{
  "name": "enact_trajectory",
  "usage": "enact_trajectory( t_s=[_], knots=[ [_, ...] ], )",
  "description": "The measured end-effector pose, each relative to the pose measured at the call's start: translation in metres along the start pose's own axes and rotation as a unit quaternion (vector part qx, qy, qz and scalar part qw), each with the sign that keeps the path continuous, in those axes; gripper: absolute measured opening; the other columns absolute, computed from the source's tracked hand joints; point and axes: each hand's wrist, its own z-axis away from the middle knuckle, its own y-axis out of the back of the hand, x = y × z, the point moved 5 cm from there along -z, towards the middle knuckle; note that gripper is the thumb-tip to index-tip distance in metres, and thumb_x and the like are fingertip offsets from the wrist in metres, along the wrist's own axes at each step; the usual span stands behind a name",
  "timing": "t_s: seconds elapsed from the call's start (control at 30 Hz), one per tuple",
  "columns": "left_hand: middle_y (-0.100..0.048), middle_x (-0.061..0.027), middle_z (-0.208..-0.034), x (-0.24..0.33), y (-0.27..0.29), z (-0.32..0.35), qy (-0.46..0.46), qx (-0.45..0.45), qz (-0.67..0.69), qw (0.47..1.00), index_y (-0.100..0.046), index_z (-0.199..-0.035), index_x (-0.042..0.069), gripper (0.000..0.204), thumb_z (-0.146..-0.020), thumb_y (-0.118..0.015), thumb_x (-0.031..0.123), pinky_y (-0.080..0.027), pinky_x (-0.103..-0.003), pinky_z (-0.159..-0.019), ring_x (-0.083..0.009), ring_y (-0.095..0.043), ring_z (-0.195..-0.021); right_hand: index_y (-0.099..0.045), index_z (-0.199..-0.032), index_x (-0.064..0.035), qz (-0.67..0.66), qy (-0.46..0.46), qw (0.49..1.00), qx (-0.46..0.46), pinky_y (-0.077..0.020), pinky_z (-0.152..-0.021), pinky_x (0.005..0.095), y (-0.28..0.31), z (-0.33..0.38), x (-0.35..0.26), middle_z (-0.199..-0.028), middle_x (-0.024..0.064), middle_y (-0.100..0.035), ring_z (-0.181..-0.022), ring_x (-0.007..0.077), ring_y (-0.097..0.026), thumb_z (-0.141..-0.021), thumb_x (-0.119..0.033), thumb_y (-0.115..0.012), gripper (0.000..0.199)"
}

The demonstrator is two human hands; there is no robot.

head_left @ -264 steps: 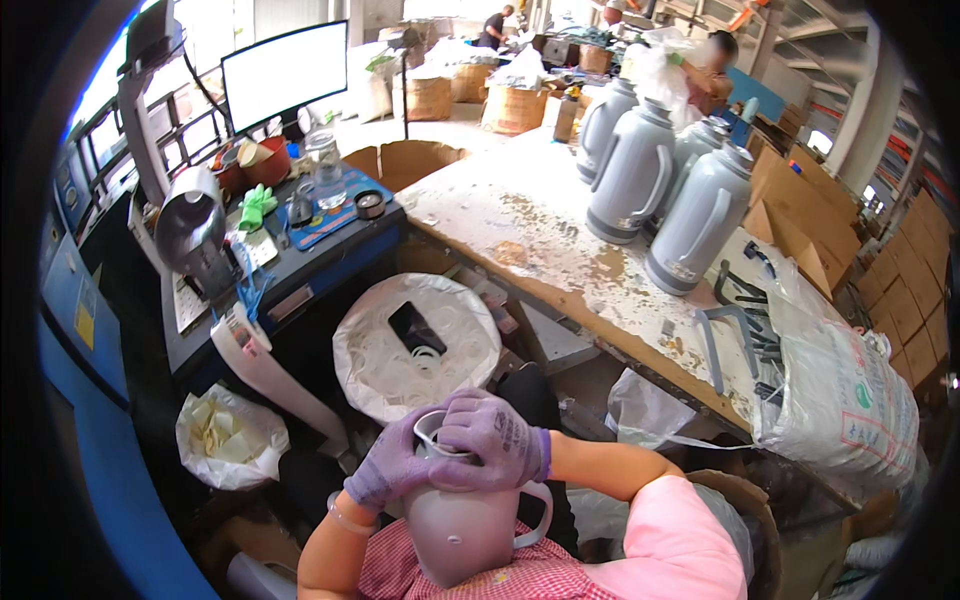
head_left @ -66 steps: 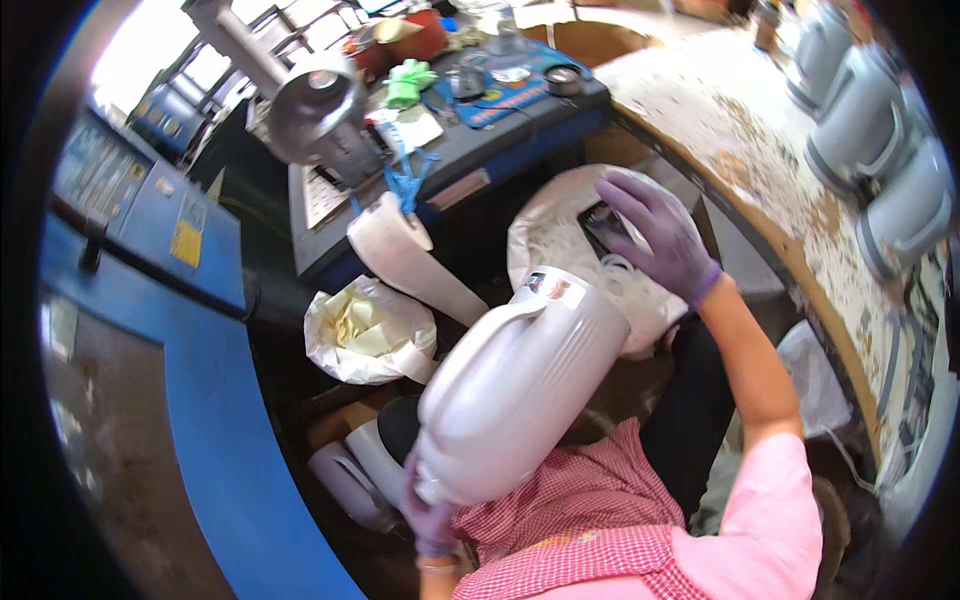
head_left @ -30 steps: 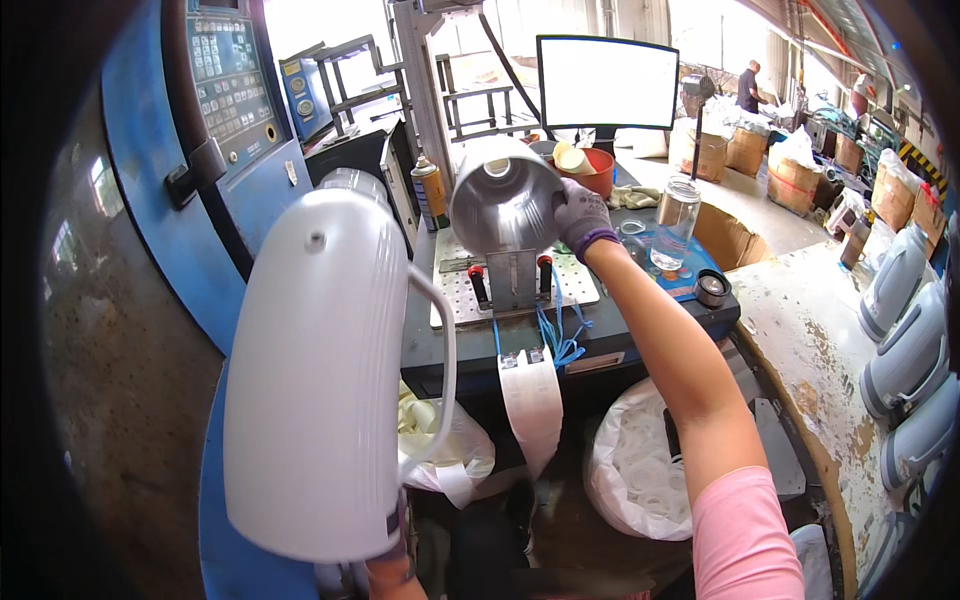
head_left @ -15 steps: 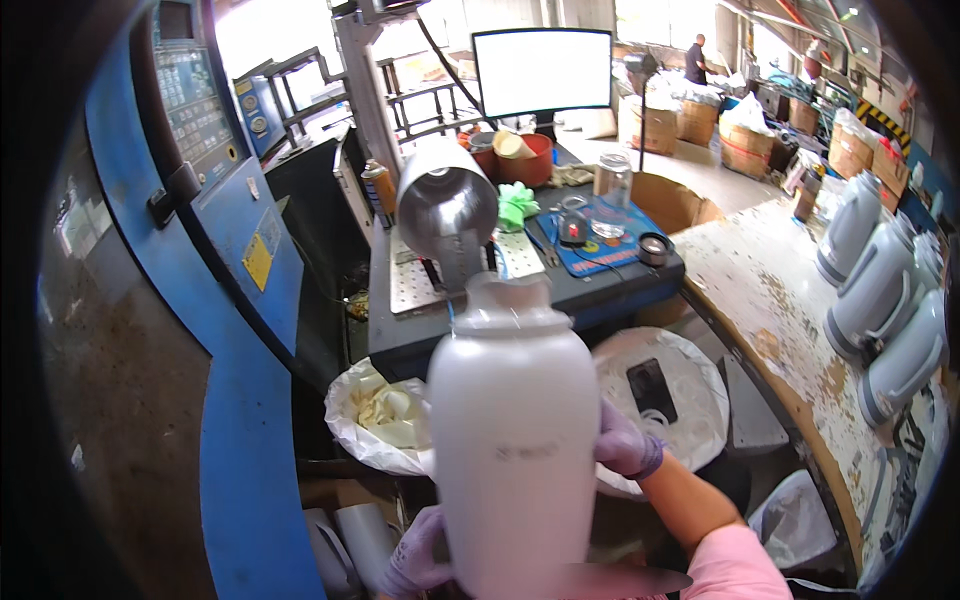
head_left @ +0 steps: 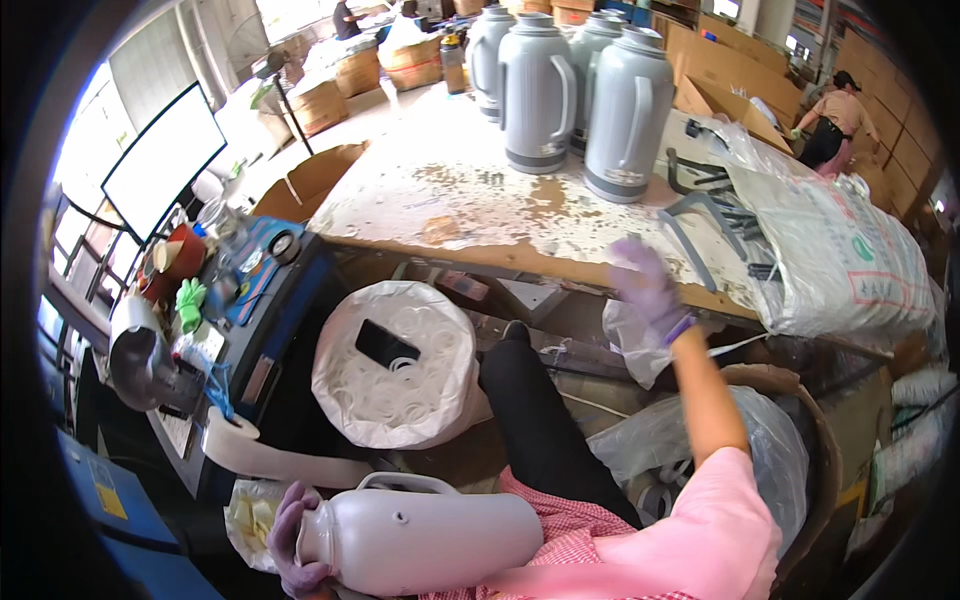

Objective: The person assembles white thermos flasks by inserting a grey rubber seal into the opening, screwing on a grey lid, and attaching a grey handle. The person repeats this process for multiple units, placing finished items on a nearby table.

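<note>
A light grey thermos flask body (head_left: 440,540) lies on its side across my lap, a curved handle along its upper side. Around its neck end, my left hand (head_left: 297,540), in a purple glove, is closed. My right hand (head_left: 650,290), gloved the same way and blurred, is raised over the near edge of the worn white table (head_left: 480,215); its fingers look stretched out and I see nothing in them. Just right of it lie grey plastic handles (head_left: 697,240), spilling from a white woven bag (head_left: 850,260). Several grey thermos flasks (head_left: 535,100) with handles stand farther back.
A white-lined bin (head_left: 330,390) holds clear rings and a black phone (head_left: 388,345). A dark workbench (head_left: 290,290) with a metal cylinder (head_left: 140,350) stands left. Below my right arm sits a plastic-lined box (head_left: 780,440). Another person (head_left: 840,120) bends among cartons.
My view has swung right. The flask body, upright between both hands before, now lies across my lap in my left hand. My right hand has let go and moved out to the table edge.
</note>
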Motion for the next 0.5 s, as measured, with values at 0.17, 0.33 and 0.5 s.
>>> enact_trajectory(
  t_s=[0.17, 0.33, 0.5],
  knots=[
    [-0.051, -0.0231, -0.136, 0.03, -0.042, -0.012, -0.053, 0.142, -0.094, 0.984, -0.052, -0.136, 0.002, 0.077, -0.078, -0.073, 0.049, -0.039, -0.056, -0.111, -0.0332, -0.052, -0.12, -0.062, -0.126, -0.0033, 0.435, -0.124, 0.89, 0.056, -0.0461, -0.105, 0.047, 0.145, -0.028, 0.161, -0.127, 0.0216, -0.063, -0.115, 0.0396, -0.062, -0.09, -0.033, -0.066, 0.047],
    [-0.054, -0.021, -0.119, 0.071, -0.081, -0.025, -0.165, 0.208, -0.173, 0.948, -0.051, -0.131, 0.004, 0.061, -0.086, -0.068, 0.041, -0.045, -0.058, -0.103, -0.0366, -0.053, -0.115, -0.05, -0.141, -0.0126, 0.555, -0.246, 0.794, 0.038, -0.0454, -0.105, 0.051, 0.181, -0.064, 0.233, -0.136, 0.0222, -0.058, -0.122, 0.0435, -0.059, -0.089, -0.033, -0.067, 0.058],
    [-0.066, -0.0222, -0.109, 0.104, -0.086, -0.019, -0.155, 0.134, -0.302, 0.931, -0.065, -0.119, -0.003, 0.064, -0.074, -0.083, 0.038, -0.052, -0.052, -0.094, -0.0373, -0.065, -0.101, -0.058, -0.133, -0.0127, 0.336, -0.057, 0.931, 0.131, -0.0517, -0.068, 0.0371, 0.245, -0.082, 0.276, -0.084, 0.0127, -0.07, -0.075, 0.0232, -0.066, -0.092, -0.029, -0.063, 0.045]
  ],
)
